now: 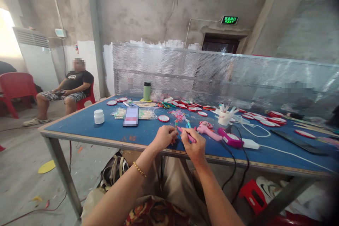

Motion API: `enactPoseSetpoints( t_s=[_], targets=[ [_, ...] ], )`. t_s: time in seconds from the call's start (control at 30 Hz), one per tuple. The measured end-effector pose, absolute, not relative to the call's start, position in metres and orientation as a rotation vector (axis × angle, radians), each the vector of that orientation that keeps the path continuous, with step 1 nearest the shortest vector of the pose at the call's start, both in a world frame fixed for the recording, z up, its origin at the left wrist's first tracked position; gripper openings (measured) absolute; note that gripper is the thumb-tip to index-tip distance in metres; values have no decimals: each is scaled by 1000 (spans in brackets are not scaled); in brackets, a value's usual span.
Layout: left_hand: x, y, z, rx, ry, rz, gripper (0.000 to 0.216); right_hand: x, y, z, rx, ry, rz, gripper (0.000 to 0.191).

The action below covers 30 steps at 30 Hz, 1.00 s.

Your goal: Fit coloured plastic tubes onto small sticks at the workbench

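My left hand (165, 137) is closed in a pinch at the table's front edge. Between its fingertips is a small piece with a green and orange end (176, 123), too small to name. My right hand (194, 143) grips a pink pen-like tool (188, 135), whose tip points at that piece. A pink hot glue gun (210, 132) lies just right of my right hand. Beyond both hands is a pile of small pink and coloured bits (178, 115), with a round red-rimmed disc (163, 118) to its left.
The blue table (87, 127) carries a white jar (99, 117), a phone (130, 116), a green bottle (147, 91), a white cup of sticks (224, 117), a purple device (230, 137) and a power strip (251, 144) with cables. Behind stands a perforated metal screen (169, 67). A person (79, 81) sits at left.
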<state>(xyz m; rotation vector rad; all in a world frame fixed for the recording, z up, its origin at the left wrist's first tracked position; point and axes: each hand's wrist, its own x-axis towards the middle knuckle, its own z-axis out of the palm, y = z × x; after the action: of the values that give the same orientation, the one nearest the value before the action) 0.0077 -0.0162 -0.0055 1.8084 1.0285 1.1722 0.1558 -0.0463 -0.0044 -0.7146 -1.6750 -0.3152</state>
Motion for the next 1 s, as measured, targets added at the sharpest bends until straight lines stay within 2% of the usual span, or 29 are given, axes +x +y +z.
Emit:
enactPoseSetpoints(
  t_s=[1.0],
  targets=[
    [4,-10,-7,1640,920,1126,15,157,-49,-6,-765,-1641,-188,20]
  ],
)
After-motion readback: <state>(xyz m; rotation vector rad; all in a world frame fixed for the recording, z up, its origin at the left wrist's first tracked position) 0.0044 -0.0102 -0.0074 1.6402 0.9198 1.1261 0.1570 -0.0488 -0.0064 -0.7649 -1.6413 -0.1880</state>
